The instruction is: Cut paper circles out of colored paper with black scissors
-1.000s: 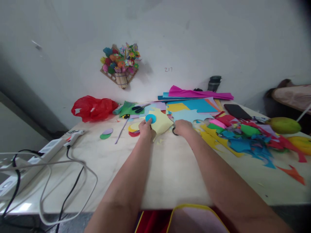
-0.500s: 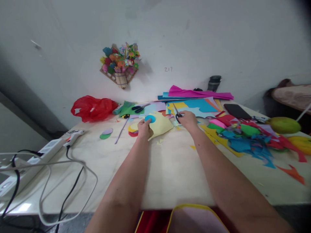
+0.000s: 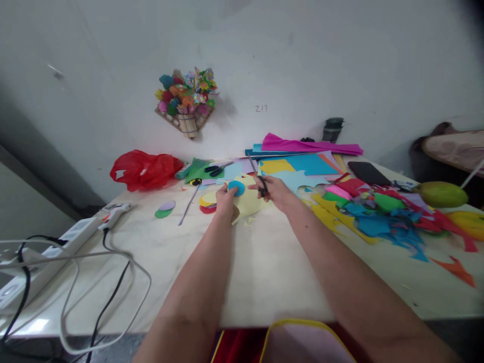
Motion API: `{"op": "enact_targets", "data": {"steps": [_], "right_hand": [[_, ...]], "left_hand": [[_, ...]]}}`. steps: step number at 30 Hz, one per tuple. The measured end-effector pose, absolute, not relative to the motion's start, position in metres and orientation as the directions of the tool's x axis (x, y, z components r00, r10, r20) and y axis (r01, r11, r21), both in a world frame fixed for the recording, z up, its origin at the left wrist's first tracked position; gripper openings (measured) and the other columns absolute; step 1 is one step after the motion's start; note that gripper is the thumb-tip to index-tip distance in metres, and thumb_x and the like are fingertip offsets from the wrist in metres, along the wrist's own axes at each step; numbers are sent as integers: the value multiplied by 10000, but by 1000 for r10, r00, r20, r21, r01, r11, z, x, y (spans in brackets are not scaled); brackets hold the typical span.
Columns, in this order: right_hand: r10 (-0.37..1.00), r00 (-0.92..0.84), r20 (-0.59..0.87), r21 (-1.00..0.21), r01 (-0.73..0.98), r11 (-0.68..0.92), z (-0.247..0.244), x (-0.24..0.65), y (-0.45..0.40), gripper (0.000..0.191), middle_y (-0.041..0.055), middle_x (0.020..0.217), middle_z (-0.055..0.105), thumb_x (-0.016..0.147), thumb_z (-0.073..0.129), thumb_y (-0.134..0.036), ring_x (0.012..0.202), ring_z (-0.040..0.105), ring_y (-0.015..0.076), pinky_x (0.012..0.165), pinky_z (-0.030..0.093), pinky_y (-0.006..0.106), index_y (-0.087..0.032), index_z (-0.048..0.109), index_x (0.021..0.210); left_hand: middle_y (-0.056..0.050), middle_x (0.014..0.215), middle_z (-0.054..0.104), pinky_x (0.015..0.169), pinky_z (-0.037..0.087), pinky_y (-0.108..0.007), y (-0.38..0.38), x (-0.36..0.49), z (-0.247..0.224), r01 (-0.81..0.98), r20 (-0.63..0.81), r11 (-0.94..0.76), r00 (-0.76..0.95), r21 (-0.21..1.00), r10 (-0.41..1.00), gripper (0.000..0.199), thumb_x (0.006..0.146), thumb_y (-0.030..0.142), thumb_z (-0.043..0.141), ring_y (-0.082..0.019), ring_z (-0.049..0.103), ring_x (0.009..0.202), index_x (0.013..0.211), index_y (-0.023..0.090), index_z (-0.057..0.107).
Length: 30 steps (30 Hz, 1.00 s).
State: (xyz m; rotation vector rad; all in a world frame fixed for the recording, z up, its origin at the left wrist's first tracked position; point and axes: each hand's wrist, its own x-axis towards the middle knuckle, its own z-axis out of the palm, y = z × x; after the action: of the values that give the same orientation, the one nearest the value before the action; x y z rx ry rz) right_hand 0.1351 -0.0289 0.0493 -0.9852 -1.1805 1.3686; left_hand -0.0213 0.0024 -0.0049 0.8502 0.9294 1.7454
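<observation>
My left hand (image 3: 226,199) is closed on a blue paper circle (image 3: 236,188) laid against a pale yellow sheet (image 3: 251,204), its thumb on the circle. Black-handled scissors (image 3: 261,186) are in my right hand (image 3: 275,193), over the right part of that sheet, their blades pointing up and away to the left. Yellow and red round pieces (image 3: 207,202) lie just left of my left hand. Further left on the table (image 3: 264,272) rest a lilac circle (image 3: 167,205) and a green one (image 3: 163,214).
Coloured scraps (image 3: 389,222) spread over the right side, near a phone (image 3: 368,173) and a green fruit (image 3: 442,194). A second pair of scissors (image 3: 217,169), a red bag (image 3: 145,170) and paper sheets (image 3: 308,164) lie at the back. Cables and a power strip (image 3: 49,262) occupy the left.
My right hand has moved left with the scissors, closer to my left hand and over the pale yellow sheet. The blue circle has shifted slightly right and down.
</observation>
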Motion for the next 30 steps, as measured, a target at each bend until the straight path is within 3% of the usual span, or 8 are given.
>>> {"op": "enact_targets", "data": {"steps": [8,20,26,30], "right_hand": [[993,-115,34,-987,-158,16,33,114,-25,282,-23,716,667,759,777,-279,442,576,60,333,374,159,-181,600,956],[998,-43,-43,-995,-87,-46,30,121,-21,255,3,649,682,789,758,-305,396,549,69,312,323,173,-165,589,919],[981,-191,-33,-998,-50,-43,31,140,-21,283,-4,551,626,755,774,-345,385,525,73,307,275,180,-150,570,772],[950,-311,-4,-998,-53,-21,31,152,-21,324,-20,540,595,736,764,-410,381,502,69,317,257,184,-156,568,782]], "left_hand": [[5,561,599,554,448,-277,-5,-12,1,-448,166,-246,-210,860,964,278,469,264,801,-126,543,504,601,163,578],[37,527,526,569,405,-266,-4,-17,2,-450,176,-296,-288,843,941,311,449,285,789,-102,482,510,575,174,527],[35,551,520,622,411,-277,1,-21,-2,-409,177,-308,-327,859,928,297,457,288,776,-111,476,564,564,181,521],[35,563,514,632,401,-272,6,-24,-7,-376,200,-333,-351,864,915,283,483,291,773,-109,469,576,560,180,525]]}}
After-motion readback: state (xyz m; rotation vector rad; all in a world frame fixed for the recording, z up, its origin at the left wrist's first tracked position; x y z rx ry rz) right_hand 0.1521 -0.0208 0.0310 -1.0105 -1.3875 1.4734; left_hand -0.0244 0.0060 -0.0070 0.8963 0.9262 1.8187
